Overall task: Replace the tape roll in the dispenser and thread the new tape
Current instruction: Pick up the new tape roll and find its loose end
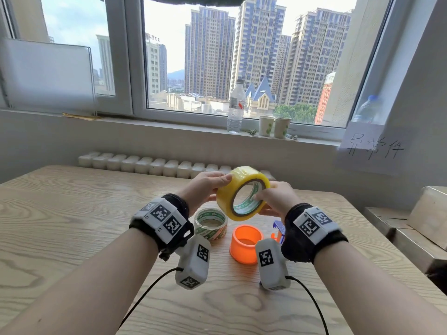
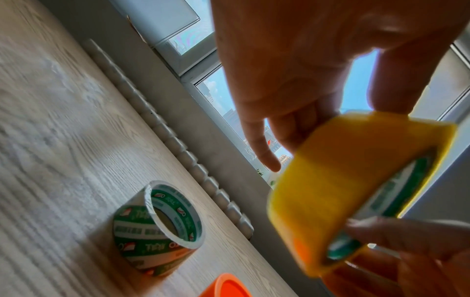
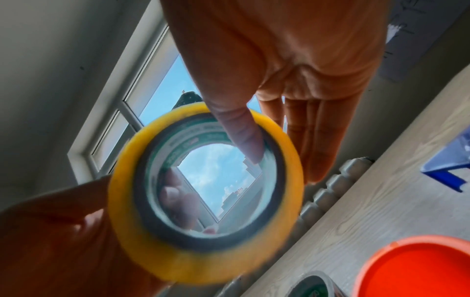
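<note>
A full yellow tape roll (image 1: 223,201) (image 2: 343,180) (image 3: 178,261) is held up above the wooden table (image 1: 72,213), tilted, with its hole facing me. My left hand (image 1: 205,184) (image 2: 292,70) pinches its left rim, thumb on the outside. My right hand (image 1: 273,199) (image 3: 292,60) grips the right rim, thumb inside the core. On the table below lie a used green-and-white tape core (image 1: 210,223) (image 2: 142,237) and an orange plastic hub (image 1: 244,245) (image 3: 419,271), open side up. The blue-and-orange dispenser (image 1: 278,228) (image 3: 452,166) is mostly hidden behind my right wrist.
A radiator (image 1: 145,163) runs along the table's far edge under the window sill. On the sill stand a water bottle (image 1: 235,107) and two paper cups (image 1: 267,125). Metal boxes (image 1: 411,226) sit at the right of the table.
</note>
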The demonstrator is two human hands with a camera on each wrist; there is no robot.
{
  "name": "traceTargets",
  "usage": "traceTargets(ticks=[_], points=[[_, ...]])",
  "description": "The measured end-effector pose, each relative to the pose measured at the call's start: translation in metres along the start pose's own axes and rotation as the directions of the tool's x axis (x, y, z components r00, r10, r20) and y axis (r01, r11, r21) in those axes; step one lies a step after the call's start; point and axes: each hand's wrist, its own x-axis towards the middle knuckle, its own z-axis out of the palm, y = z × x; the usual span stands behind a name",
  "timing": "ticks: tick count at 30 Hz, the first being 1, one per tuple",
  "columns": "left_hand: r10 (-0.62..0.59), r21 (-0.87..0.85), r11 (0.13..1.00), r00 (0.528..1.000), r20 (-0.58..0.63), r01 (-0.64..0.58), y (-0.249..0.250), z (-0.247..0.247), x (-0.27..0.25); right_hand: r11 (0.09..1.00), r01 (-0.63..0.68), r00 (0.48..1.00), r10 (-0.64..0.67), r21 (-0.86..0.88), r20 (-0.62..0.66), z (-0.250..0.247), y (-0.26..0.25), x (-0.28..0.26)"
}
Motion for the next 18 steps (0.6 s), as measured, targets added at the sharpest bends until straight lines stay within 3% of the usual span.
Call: traceTargets(ticks=[4,11,18], points=[[-0.015,-0.002,1.0,0.999,-0.038,0.015,-0.001,0.004,0.002,0.99,0.099,0.995,-0.099,-0.098,0.012,0.005,-0.002,-0.001],[0.004,0.066,0.998,0.998,-0.07,0.001,-0.003,0.004,0.003,0.977,0.211,0.965,-0.212,-0.019,-0.152,0.004,-0.007,-0.008],[0.023,0.171,0.985,0.989,-0.149,0.003,-0.009,0.005,0.004,0.954,0.289,0.943,-0.299,-0.084,-0.147,0.008,-0.015,-0.013]])
